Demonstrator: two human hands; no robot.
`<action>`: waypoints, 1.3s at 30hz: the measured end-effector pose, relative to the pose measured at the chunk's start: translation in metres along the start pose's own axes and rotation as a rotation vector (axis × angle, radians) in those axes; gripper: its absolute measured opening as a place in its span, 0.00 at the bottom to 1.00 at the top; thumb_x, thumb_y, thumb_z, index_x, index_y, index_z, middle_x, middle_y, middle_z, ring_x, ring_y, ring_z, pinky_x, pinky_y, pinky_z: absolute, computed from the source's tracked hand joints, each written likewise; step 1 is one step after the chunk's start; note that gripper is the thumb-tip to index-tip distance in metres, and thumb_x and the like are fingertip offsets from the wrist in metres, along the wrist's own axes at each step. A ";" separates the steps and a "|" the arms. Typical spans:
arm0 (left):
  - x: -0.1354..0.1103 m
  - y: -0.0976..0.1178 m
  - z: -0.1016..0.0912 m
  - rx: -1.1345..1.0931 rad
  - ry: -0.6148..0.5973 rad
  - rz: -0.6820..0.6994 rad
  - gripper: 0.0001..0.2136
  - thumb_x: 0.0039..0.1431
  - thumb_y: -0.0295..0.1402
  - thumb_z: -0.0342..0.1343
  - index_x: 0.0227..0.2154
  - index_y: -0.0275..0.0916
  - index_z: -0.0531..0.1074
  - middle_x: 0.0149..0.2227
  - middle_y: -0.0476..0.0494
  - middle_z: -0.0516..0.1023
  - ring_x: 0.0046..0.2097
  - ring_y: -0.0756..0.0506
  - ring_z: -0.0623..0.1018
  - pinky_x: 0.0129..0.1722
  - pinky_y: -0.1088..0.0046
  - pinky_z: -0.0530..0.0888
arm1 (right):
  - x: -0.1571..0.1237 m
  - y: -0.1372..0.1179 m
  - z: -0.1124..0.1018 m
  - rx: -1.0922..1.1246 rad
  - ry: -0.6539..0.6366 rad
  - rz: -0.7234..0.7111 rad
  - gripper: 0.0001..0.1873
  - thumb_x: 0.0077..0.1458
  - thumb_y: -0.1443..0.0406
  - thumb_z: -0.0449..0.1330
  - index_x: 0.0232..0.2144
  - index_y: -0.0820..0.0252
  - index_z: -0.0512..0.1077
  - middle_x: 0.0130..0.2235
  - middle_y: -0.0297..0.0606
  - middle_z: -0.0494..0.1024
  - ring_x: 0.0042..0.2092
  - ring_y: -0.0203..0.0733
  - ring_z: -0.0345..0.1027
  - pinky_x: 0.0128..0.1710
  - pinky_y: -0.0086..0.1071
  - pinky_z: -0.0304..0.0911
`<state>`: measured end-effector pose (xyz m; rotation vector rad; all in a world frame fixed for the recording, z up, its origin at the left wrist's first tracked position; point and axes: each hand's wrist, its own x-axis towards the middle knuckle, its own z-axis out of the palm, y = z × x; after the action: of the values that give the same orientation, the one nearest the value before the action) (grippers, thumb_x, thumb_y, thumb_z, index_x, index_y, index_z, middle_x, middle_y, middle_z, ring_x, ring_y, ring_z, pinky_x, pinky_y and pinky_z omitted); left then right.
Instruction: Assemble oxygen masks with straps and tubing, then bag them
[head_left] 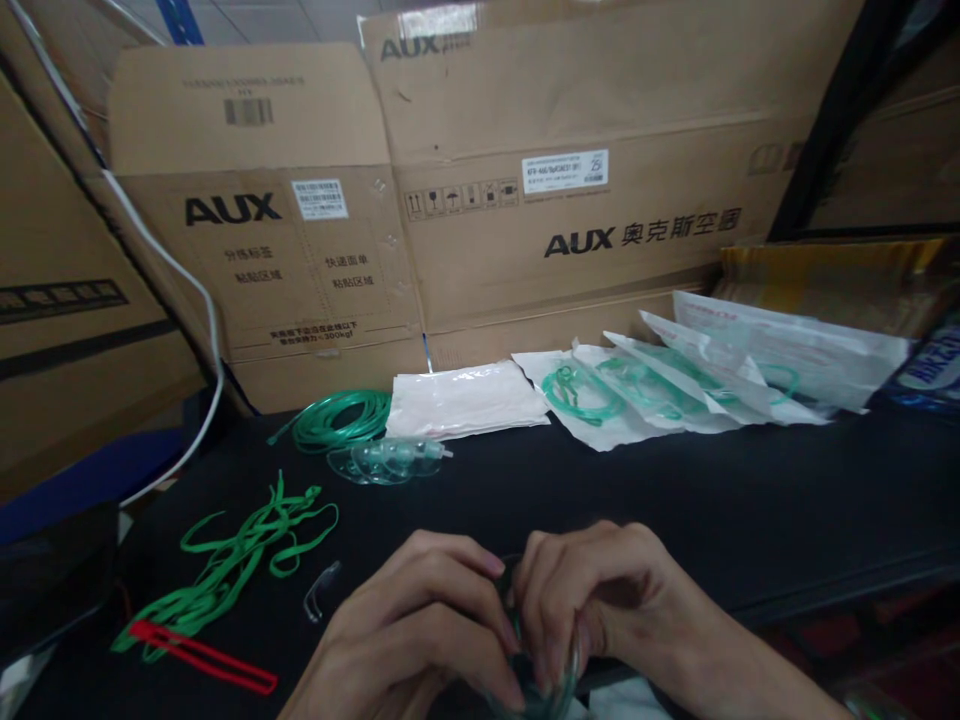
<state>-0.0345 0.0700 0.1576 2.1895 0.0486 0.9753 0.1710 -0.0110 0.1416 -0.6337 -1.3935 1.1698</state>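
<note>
At the bottom middle, my left hand (427, 620) and my right hand (577, 600) meet with bent fingers around a clear greenish plastic mask (541, 702). Fingers cover most of it; only curved parts of its rim show. Beyond my left hand lie several similar clear masks (394, 460), nested together on the black table. A coil of green tubing (341, 418) sits just behind them. To the left is a loose bunch of green elastic straps (232, 560), with a red plastic strip (202, 655) across its near end. Small clear bent pieces (321, 590) rest beside my left hand.
A stack of white pouches (469, 398) lies at the table's back. To its right, several pouches holding green tubing (581, 395) lean in a row. Cardboard boxes (480, 220) wall off the back. A white cable (202, 290) hangs at left; a blue package (930, 365) stands far right.
</note>
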 end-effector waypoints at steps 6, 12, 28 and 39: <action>-0.001 0.000 -0.004 0.015 -0.039 0.015 0.13 0.70 0.37 0.54 0.34 0.44 0.83 0.33 0.44 0.84 0.45 0.45 0.82 0.47 0.74 0.79 | -0.003 -0.004 0.001 -0.099 -0.057 0.030 0.17 0.65 0.56 0.63 0.32 0.61 0.85 0.30 0.42 0.82 0.35 0.40 0.74 0.37 0.34 0.68; -0.007 -0.003 -0.005 0.010 -0.131 -0.022 0.14 0.71 0.37 0.52 0.35 0.45 0.83 0.34 0.43 0.83 0.46 0.44 0.81 0.49 0.73 0.79 | -0.003 -0.001 0.002 -0.112 -0.092 0.051 0.20 0.68 0.56 0.59 0.31 0.61 0.84 0.29 0.41 0.81 0.35 0.40 0.73 0.37 0.34 0.68; 0.000 0.004 -0.009 0.213 -0.201 0.047 0.04 0.63 0.27 0.63 0.38 0.43 0.79 0.38 0.49 0.84 0.48 0.47 0.80 0.55 0.75 0.75 | -0.002 -0.002 -0.004 -0.188 -0.072 0.057 0.21 0.66 0.54 0.61 0.28 0.62 0.81 0.27 0.39 0.79 0.34 0.39 0.72 0.37 0.33 0.65; -0.002 -0.001 0.008 0.354 0.215 -0.258 0.03 0.61 0.24 0.62 0.34 0.38 0.76 0.34 0.48 0.80 0.35 0.51 0.79 0.37 0.79 0.75 | -0.002 0.029 -0.012 -0.463 0.189 0.124 0.31 0.53 0.57 0.73 0.59 0.41 0.73 0.60 0.38 0.76 0.57 0.48 0.74 0.53 0.30 0.72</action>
<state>-0.0304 0.0654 0.1523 2.3048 0.6325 1.1122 0.1754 0.0005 0.1133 -1.1406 -1.4867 0.8547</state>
